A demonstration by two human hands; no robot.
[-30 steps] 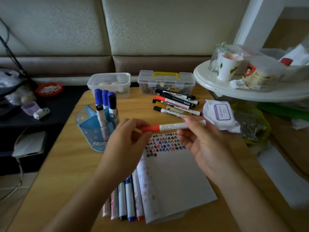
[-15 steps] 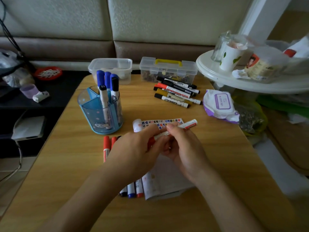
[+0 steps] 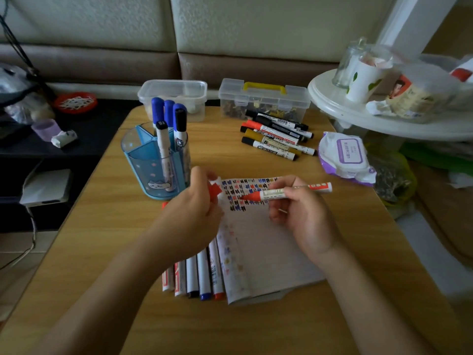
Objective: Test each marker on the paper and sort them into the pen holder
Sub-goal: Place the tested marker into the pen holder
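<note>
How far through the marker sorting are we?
Done: several markers stand in the pen holder; the paper carries rows of test marks. In hand: right hand holds the uncapped red marker, tip at the paper; left hand pinches its cap. Left, likely: the pile behind, the row beside the paper.

arms: both bare as far as seen | left hand (image 3: 189, 219): bare | right hand (image 3: 304, 221): bare (wrist too)

No wording is legible. Right of the pen holder (image 3: 153, 165), the purple label on the wipes pack (image 3: 348, 155) and the print on the markers (image 3: 275, 140) are blurred. One black marker (image 3: 281, 121) bears a barcode.
</note>
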